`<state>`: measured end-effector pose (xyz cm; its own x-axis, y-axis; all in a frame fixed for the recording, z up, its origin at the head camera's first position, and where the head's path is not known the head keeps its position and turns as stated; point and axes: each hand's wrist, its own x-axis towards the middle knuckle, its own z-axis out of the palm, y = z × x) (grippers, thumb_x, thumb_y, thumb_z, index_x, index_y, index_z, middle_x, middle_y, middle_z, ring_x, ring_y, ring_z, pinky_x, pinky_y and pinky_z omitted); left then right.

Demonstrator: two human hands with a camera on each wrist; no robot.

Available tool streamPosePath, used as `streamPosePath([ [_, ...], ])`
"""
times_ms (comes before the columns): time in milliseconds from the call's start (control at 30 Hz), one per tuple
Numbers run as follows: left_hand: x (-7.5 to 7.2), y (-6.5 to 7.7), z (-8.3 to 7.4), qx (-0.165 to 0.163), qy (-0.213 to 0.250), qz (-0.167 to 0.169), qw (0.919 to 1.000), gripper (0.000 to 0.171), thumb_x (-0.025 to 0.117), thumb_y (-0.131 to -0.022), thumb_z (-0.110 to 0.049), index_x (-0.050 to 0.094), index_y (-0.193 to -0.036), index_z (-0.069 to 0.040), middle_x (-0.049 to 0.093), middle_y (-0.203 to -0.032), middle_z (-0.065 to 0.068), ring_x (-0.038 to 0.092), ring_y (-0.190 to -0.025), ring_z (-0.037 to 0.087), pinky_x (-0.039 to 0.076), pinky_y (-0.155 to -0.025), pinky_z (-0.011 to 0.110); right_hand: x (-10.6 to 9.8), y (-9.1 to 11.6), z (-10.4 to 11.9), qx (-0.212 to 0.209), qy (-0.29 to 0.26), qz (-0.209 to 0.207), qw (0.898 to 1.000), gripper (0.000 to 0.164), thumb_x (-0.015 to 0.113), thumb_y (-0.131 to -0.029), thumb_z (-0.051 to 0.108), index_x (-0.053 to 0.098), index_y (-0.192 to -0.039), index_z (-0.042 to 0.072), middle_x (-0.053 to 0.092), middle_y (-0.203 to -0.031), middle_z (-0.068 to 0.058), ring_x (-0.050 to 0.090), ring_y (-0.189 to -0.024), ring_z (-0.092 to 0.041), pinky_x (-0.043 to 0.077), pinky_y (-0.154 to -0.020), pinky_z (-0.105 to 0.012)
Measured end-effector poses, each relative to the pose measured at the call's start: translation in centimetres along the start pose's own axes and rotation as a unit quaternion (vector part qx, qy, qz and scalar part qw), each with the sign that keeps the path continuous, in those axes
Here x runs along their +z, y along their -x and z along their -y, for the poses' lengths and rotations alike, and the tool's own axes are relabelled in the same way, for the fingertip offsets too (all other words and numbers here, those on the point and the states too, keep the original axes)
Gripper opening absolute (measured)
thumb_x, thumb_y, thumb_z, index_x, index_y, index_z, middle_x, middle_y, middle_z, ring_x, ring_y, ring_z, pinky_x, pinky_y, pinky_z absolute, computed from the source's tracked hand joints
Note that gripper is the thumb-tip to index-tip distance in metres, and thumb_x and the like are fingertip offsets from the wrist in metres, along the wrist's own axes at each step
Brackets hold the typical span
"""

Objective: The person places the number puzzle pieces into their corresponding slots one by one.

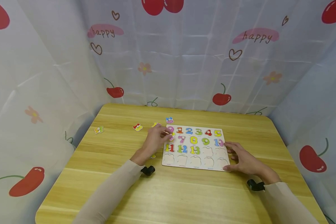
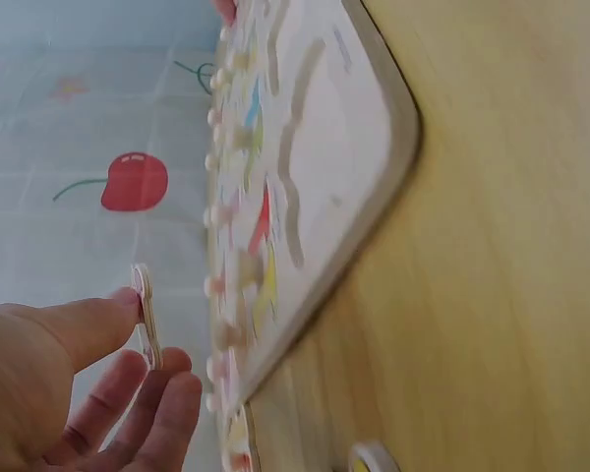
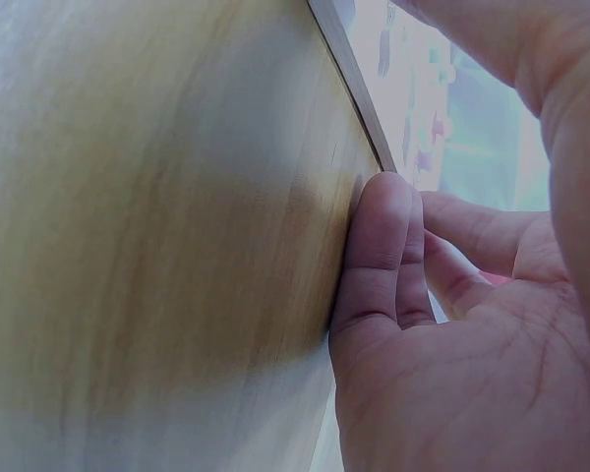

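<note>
A wooden number puzzle board [image 1: 182, 160] lies flat on the table, with colourful knobbed numbers in its upper rows and bare recesses at the lower right. My left hand [image 1: 153, 140] hovers by the board's left edge. Between thumb and fingers it pinches a thin number puzzle piece [image 2: 147, 315], seen edge-on in the left wrist view, so its digit cannot be read. At the board's right side, my right hand [image 1: 245, 160] touches the edge, the thumb at the near corner and the fingers farther up. In the right wrist view its fingers [image 3: 376, 236] lie against the tabletop.
Loose number pieces lie on the wooden table [image 1: 168, 196]: a green and orange one [image 1: 99, 130] far left, a red and yellow one [image 1: 138, 127], and a blue one [image 1: 169, 120] behind the board. Others are partly hidden by my left hand. A printed curtain [image 1: 179, 81] surrounds the table.
</note>
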<state>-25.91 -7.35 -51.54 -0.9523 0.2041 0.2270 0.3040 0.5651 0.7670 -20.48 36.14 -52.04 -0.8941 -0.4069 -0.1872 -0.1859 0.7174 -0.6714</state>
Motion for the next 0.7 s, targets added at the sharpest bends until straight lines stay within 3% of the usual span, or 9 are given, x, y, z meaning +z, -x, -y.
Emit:
streamPosePath([
  [367,3.1,-0.7,-2.4,0.037,0.038,0.029,0.9982,0.011,0.088,-0.104,-0.005,0.09,-0.115,-0.003,0.08,-0.119,0.013,0.077,-0.111,0.024,0.07,-0.103,0.035,0.1,0.0,0.0,-0.008,-0.004,0.0,1.0,0.115,0.102,-0.093,0.03,0.033,-0.179,-0.002,0.033,-0.177,-0.032,0.058,-0.152,-0.053,0.059,-0.119,-0.058],
  [700,6.8,-1.5,-4.5,0.075,0.018,0.061,0.9952,0.011,0.086,-0.105,-0.005,0.088,-0.115,-0.002,0.083,-0.114,0.012,0.078,-0.105,0.021,0.067,-0.097,0.023,0.0,0.0,0.0,-0.009,-0.009,-0.001,1.0,0.116,0.103,-0.092,0.03,0.033,-0.179,-0.003,0.034,-0.178,-0.032,0.059,-0.152,-0.052,0.059,-0.119,-0.058],
])
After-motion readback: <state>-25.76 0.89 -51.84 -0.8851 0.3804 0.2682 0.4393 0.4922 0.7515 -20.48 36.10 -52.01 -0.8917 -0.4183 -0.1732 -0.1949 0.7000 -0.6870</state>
